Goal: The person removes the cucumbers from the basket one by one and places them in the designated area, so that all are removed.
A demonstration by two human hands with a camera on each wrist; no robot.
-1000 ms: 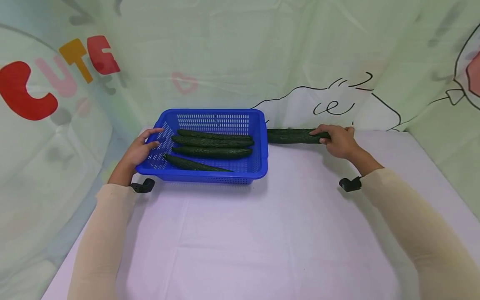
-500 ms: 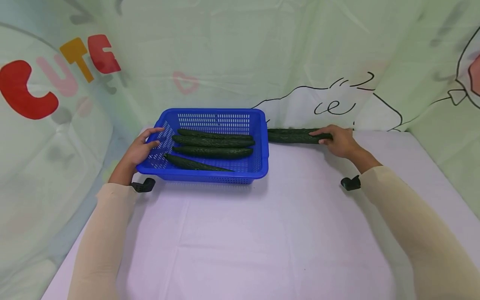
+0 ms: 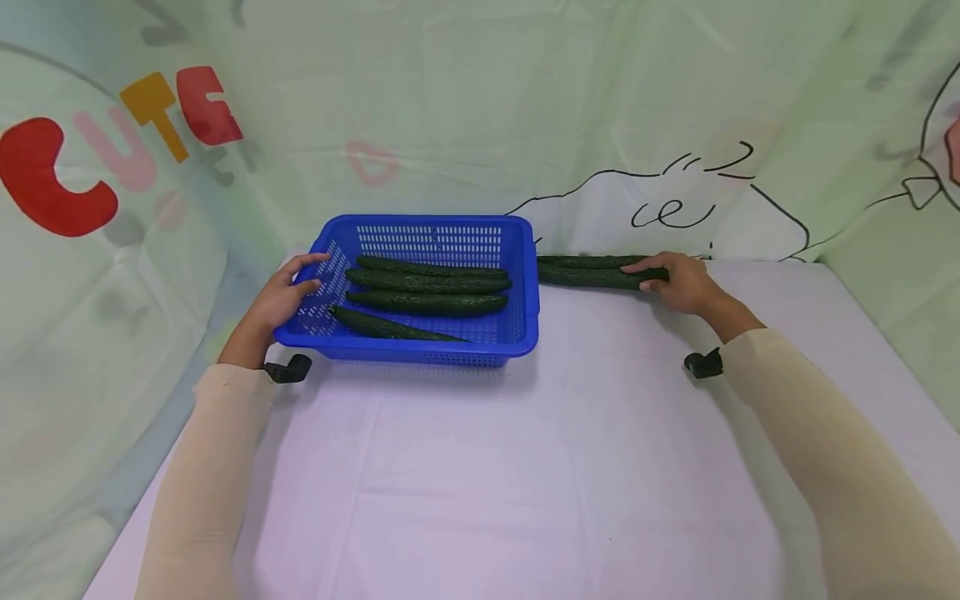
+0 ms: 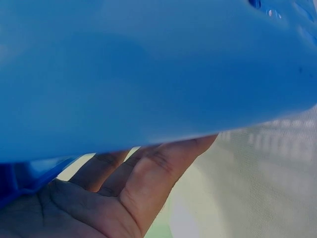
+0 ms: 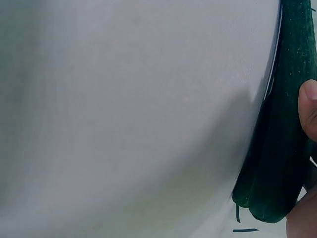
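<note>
A blue plastic basket (image 3: 408,347) with slotted walls stands on the table, and several dark green cucumbers (image 3: 427,302) lie inside it. My left hand (image 3: 279,300) grips the basket's left rim; in the left wrist view the blue wall (image 4: 148,89) covers the fingertips. To the right of the basket, my right hand (image 3: 686,283) holds the right end of a cucumber (image 3: 581,277). Its thumb (image 5: 309,106) lies along that cucumber's side in the right wrist view. Directly behind lies another cucumber (image 3: 592,261), close alongside. The basket hides the left ends of both.
A white cloth (image 3: 480,467) covers the table. Printed fabric (image 3: 450,108) hangs behind the basket and at both sides, close to the table's back edge. Each wrist carries a small black camera (image 3: 703,363).
The held cucumber now lies at a slight angle to the one behind, with its right end shifted a little to the right along with my right hand. My left hand keeps its hold.
</note>
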